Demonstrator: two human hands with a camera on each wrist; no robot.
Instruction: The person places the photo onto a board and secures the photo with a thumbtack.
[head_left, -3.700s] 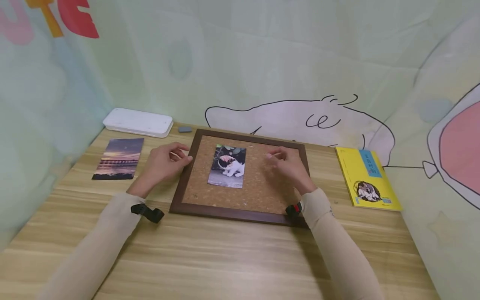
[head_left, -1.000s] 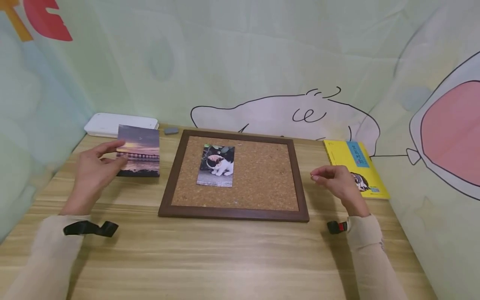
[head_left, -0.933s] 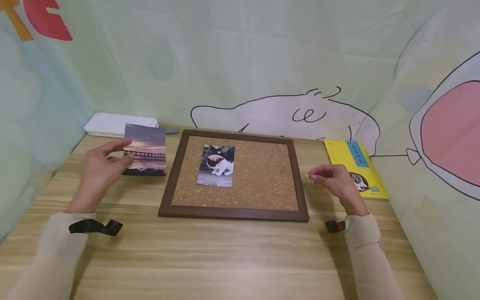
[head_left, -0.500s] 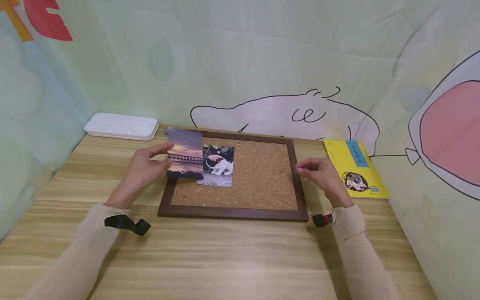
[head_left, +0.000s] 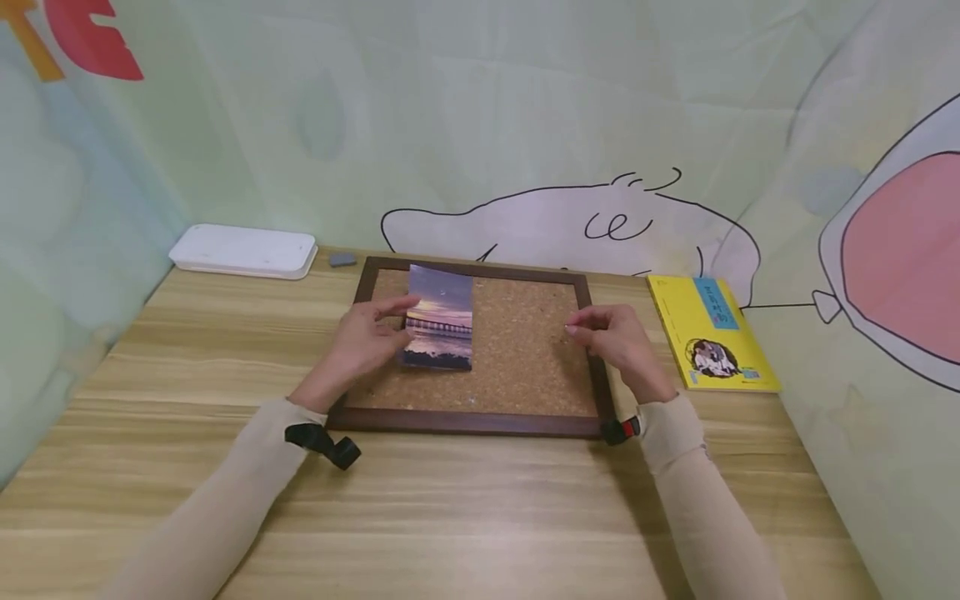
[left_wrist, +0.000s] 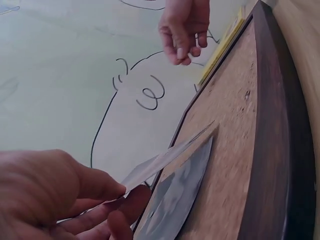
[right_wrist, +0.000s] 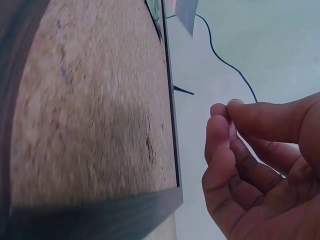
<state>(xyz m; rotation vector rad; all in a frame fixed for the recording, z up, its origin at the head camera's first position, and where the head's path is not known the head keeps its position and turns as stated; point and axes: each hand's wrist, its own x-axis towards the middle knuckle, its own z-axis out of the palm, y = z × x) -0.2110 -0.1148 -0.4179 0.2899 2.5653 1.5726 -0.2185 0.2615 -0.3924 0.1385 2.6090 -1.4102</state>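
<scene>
My left hand point(head_left: 363, 342) pinches the left edge of a sunset pier photo point(head_left: 442, 329) between thumb and fingers. It is held over the left half of a brown-framed cork board point(head_left: 525, 367). In the left wrist view, the kitten photo point(left_wrist: 180, 195) lies on the cork beneath it, while from the head that lower photo is hidden. Above the board's right side, my right hand point(head_left: 618, 342) brings thumb and index fingertips together on a tiny pale thing point(head_left: 567, 327), too small to name. The right wrist view shows those fingertips point(right_wrist: 218, 110) touching.
A white case point(head_left: 243, 250) lies at the back left, with a grey eraser-like block point(head_left: 342, 260) beside it. The yellow book point(head_left: 712, 333) sits right of the board. A printed fabric wall point(head_left: 510, 125) rises behind the wooden table point(head_left: 465, 517).
The left hand has picked up the sunset photo from the table and carried it right, over the kitten photo. The right hand, lately beyond the board's right edge, has moved left over the cork.
</scene>
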